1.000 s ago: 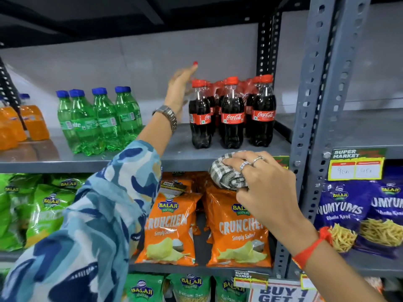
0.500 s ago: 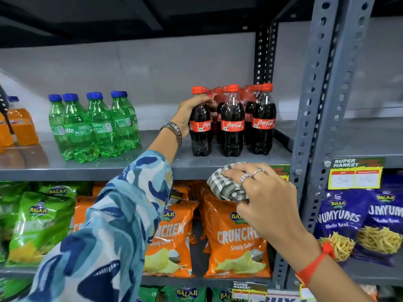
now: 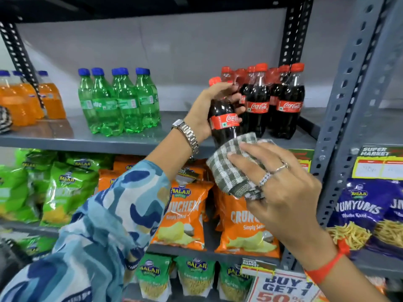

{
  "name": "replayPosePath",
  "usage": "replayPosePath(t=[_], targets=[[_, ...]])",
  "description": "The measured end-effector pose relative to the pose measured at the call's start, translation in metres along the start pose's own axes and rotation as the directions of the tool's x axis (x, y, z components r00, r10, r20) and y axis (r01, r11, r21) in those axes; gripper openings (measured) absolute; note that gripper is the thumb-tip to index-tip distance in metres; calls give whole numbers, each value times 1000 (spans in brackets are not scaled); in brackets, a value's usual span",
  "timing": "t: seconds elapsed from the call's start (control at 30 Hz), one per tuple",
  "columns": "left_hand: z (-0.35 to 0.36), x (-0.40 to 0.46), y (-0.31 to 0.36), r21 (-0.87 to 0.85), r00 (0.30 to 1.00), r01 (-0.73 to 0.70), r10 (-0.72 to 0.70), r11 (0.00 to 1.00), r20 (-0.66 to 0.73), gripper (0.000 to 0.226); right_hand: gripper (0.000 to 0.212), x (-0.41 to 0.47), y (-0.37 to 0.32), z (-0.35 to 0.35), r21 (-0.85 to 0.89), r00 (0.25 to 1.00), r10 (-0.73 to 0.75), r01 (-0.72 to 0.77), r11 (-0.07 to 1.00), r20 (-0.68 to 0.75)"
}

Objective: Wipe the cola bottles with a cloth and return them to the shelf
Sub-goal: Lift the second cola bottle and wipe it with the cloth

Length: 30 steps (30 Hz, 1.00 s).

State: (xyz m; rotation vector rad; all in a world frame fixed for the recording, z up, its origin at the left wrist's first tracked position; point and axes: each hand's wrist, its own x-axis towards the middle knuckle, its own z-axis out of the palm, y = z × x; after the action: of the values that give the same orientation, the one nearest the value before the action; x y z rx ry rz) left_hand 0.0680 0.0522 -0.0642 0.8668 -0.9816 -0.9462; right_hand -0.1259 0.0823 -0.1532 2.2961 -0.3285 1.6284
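Note:
My left hand point(image 3: 209, 110) grips a small cola bottle point(image 3: 223, 120) with a red cap and red label, tilted and lifted off the grey shelf point(image 3: 130, 142), just in front of it. My right hand point(image 3: 279, 188) holds a folded green-and-white checked cloth point(image 3: 231, 168) against the bottle's lower part, which the cloth hides. Several more cola bottles point(image 3: 272, 103) stand upright in a cluster on the shelf, right of the held one.
Green soda bottles point(image 3: 120, 103) and orange soda bottles point(image 3: 26, 103) stand further left on the same shelf. A perforated grey upright point(image 3: 344, 110) rises at the right. Snack bags point(image 3: 185, 212) fill the shelf below, with price tags point(image 3: 379, 162) on the edge.
My left hand closed on the leftmost front cola bottle, lifted it off the shelf and tilted it toward me. My right hand brought the cloth up against the bottle's base.

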Motion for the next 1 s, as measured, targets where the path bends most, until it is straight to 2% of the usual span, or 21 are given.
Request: replayPosePath(t=[0.1,0.23,0.37,0.47,0.57,0.67,0.77,0.83,0.9,1.0], targets=[[3,-26,-13,-42,1000,-4,3,999,-3,22,52,0,-13,-2,-80,998,-52,55,995,41],[3,-50,-16,8,999,32,-32,999,-41,16,50,-14,-33,0,-163,974,-63,100,982,217],[-8,-61,-9,55,994,49,-44,997,-102,15,40,-33,-48,-8,-113,923,-57,107,988,381],[-11,-67,-8,47,991,57,-51,997,-127,14,39,-26,-56,-17,-41,953,-81,98,994,293],[-4,-72,-9,-46,991,26,-32,999,-132,15,27,-12,-62,-10,-100,973,-110,133,986,204],[0,-75,-7,-5,989,53,-53,999,-136,14,16,-17,-68,0,-176,930,-125,195,965,346],[-7,-77,-5,16,981,80,-76,997,-179,13,15,-26,-77,-13,-108,841,-138,226,968,523],[-10,-77,-7,-9,977,83,-83,997,-198,15,17,-25,-84,-24,-73,849,-158,224,972,503],[-9,-78,-9,-20,973,98,-100,995,-208,16,28,-18,-88,-20,-117,878,-192,268,956,439],[-7,-80,-11,-8,967,139,-137,990,-215,15,17,-9,-89,-4,-217,870,-165,293,931,464]])
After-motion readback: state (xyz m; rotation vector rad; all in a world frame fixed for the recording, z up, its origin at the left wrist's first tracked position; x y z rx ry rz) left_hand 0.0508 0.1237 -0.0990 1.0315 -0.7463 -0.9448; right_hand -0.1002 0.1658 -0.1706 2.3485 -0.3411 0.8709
